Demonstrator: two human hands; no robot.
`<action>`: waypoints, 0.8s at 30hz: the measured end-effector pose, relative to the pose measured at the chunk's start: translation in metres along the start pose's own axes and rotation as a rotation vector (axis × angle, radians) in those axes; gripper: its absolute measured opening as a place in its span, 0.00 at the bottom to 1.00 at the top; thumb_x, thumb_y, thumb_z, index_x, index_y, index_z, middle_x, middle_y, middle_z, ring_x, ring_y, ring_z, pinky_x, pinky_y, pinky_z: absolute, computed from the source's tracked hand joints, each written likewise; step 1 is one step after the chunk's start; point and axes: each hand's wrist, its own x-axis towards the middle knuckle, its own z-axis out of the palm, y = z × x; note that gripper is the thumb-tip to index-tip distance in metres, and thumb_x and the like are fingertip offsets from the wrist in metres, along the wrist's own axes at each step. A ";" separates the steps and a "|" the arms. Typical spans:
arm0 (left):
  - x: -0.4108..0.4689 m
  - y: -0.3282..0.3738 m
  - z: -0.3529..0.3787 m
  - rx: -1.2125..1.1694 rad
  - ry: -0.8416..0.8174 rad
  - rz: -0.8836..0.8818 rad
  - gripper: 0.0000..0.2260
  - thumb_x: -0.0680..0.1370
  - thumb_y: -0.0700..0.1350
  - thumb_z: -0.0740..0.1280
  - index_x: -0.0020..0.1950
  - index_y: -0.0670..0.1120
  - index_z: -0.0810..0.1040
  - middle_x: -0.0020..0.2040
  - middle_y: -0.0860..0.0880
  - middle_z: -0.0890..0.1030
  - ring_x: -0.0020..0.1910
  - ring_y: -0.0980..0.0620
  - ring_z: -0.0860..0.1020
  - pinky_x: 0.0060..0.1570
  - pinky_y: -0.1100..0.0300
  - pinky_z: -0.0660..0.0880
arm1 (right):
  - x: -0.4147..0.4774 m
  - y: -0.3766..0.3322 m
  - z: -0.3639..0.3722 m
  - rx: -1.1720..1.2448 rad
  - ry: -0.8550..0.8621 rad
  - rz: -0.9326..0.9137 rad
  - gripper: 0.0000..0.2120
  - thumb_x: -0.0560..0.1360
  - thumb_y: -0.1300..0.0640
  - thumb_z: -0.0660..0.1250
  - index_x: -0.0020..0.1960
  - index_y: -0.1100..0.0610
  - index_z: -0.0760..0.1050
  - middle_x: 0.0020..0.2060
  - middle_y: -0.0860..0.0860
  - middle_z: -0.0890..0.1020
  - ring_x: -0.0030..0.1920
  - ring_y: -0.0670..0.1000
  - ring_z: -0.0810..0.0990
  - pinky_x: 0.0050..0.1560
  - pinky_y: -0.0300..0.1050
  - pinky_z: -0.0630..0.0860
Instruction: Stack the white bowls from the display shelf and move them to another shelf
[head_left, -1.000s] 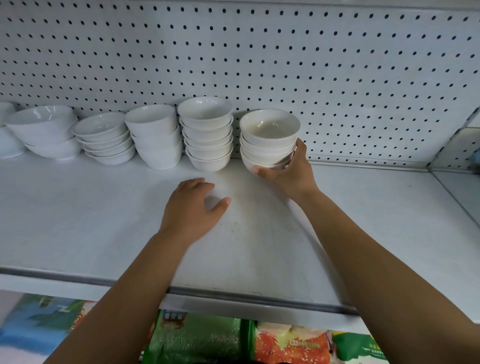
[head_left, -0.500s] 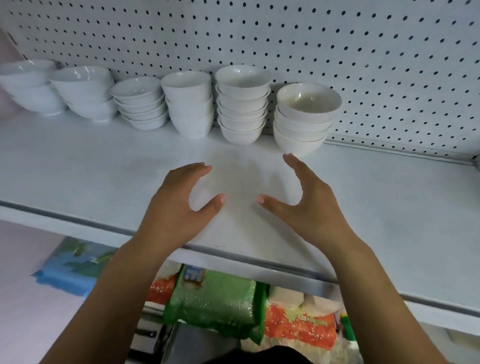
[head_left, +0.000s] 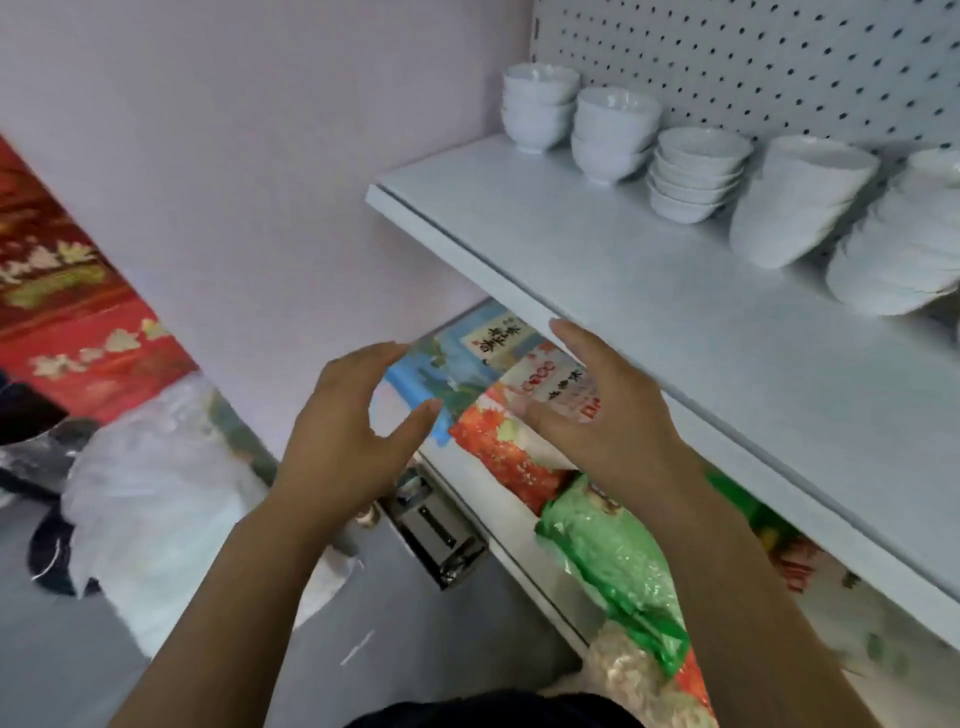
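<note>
Both hands hang in the air in front of the near edge of the white shelf (head_left: 649, 312), palms turned toward each other with a gap between them. The left hand (head_left: 343, 441) has its fingers (head_left: 363, 358) loosely bent and spread, and it holds nothing. The right hand (head_left: 608, 415) is the same, its fingers (head_left: 576, 338) nearly straight, reaching up close to the shelf edge; whether they touch it is hard to tell. The white bowls (head_left: 696, 174) sit in five stacks in a row along the far side of the shelf, against the pegboard (head_left: 779, 62), well apart from both hands. The rightmost stack runs out of the picture, and the view is tilted and somewhat blurred. Below the shelf, on a lower level, lie printed packets: a blue packet (head_left: 457, 369) farthest left, an orange-red packet (head_left: 498, 447) beside it and partly behind the right hand, then a green bag (head_left: 618, 566) nearer. A pale pink wall (head_left: 260, 156) fills the left, with a white plastic bag (head_left: 150, 499) on the floor below it
</note>
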 end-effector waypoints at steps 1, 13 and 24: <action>-0.011 -0.013 -0.017 0.012 0.023 -0.052 0.27 0.77 0.56 0.73 0.75 0.53 0.73 0.70 0.58 0.74 0.70 0.60 0.69 0.67 0.68 0.61 | 0.001 -0.012 0.019 0.005 -0.037 -0.024 0.36 0.72 0.45 0.78 0.76 0.42 0.67 0.67 0.38 0.74 0.62 0.36 0.75 0.65 0.34 0.71; -0.166 -0.141 -0.195 0.223 0.371 -0.539 0.27 0.77 0.60 0.71 0.73 0.54 0.73 0.67 0.59 0.76 0.68 0.52 0.74 0.66 0.55 0.71 | -0.022 -0.158 0.227 -0.013 -0.567 -0.368 0.36 0.75 0.43 0.74 0.79 0.44 0.63 0.77 0.38 0.66 0.75 0.40 0.63 0.70 0.35 0.59; -0.283 -0.188 -0.269 0.308 0.643 -0.944 0.30 0.77 0.61 0.70 0.76 0.52 0.71 0.74 0.53 0.74 0.73 0.52 0.70 0.66 0.61 0.65 | -0.052 -0.268 0.384 -0.052 -0.963 -0.686 0.34 0.75 0.43 0.75 0.77 0.44 0.66 0.76 0.39 0.68 0.72 0.38 0.64 0.64 0.28 0.58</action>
